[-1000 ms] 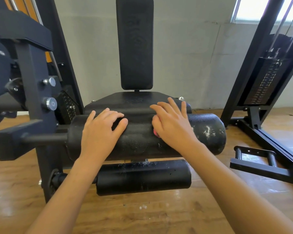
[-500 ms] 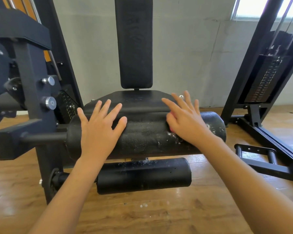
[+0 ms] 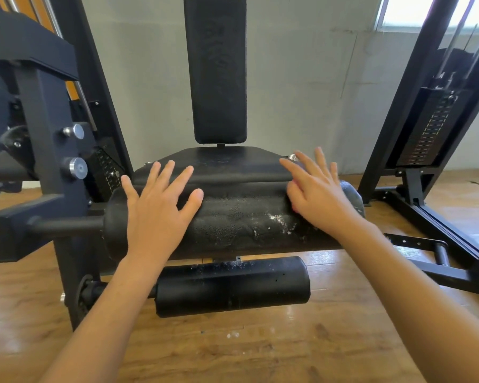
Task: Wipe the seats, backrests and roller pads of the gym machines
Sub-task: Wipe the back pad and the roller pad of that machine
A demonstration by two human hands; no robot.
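A thick black upper roller pad [image 3: 238,219] lies across the machine in front of me, with white specks right of its middle. My left hand [image 3: 158,205] rests flat on its left part, fingers spread. My right hand [image 3: 318,197] presses on its right part with straight fingers; a sliver of a pink thing [image 3: 294,209] shows under the palm. Behind the roller are the black seat [image 3: 219,164] and the upright backrest [image 3: 216,70]. A thinner lower roller pad [image 3: 233,286] sits below, dusted with white flecks on top.
The machine's black frame with two silver knobs [image 3: 75,150] stands at the left. Another machine's weight stack [image 3: 429,128] and floor bars [image 3: 432,252] are at the right. Wooden floor [image 3: 233,349] lies below, a grey wall behind.
My right hand has slid to the right along the upper roller, leaving white streaks uncovered. My left hand stayed in place and spread its fingers.
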